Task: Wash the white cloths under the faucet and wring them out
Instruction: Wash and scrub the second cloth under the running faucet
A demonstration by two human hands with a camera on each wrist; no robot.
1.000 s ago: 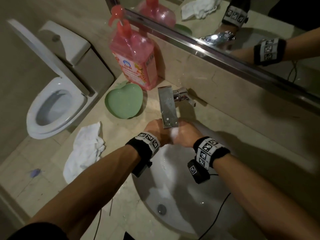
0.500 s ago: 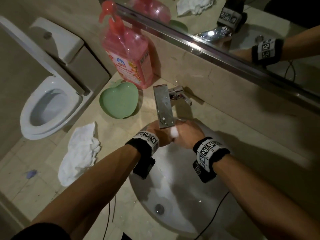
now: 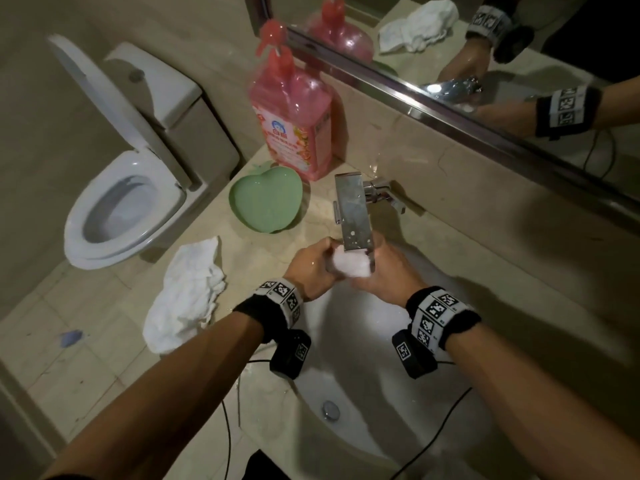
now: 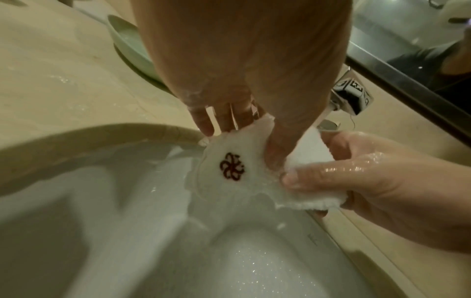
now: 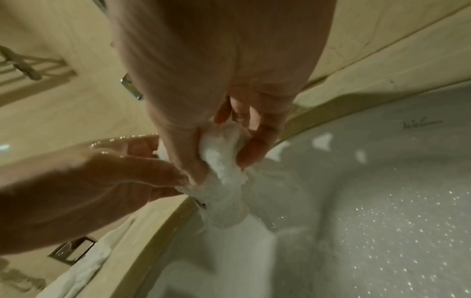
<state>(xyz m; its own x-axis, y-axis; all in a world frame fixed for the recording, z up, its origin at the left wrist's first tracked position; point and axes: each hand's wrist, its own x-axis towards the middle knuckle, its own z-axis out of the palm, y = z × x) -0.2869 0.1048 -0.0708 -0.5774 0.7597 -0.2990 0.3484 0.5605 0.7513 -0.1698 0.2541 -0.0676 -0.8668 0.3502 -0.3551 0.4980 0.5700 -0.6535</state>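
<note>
A: Biggest first. Toilet (image 3: 121, 202) far left, lid up. Counter (image 3: 114, 344) w/ sink basin (image 3: 363, 368) set in it, mirror (image 3: 519, 57) along the back wall.

B: On the counter?

A: Pink soap bottle (image 3: 294, 126) by the wall, green heart-shaped dish (image 3: 266, 202) just beside it. Second white cloth (image 3: 187, 296) lies crumpled left of the basin, apart from the hands. Can't tell if it's been washed.

B: Faucet (image 3: 355, 213)?

A: Flat chrome spout, juts over the basin's back edge. Flow not visible; hands glisten wet, droplets all over the basin.

B: The cloth in hand?

A: Small white cloth (image 3: 349, 266) w/ dark red embroidered flower mark, right under the spout tip. Left hand (image 3: 311, 271) curls fingers behind it, thumb pressed on the front. Right hand (image 3: 391, 275) pinches the other end, thumb vs fingers.

B: Anything changed?

A: Yes. 1 s ago hands were clamped together, cloth nearly hidden. Now they've parted a bit and more white shows btwn them.

B: Meaning?

A: Prob. mid rub-and-rinse, opening a fresh patch. Wringing likely yet to come.
</note>
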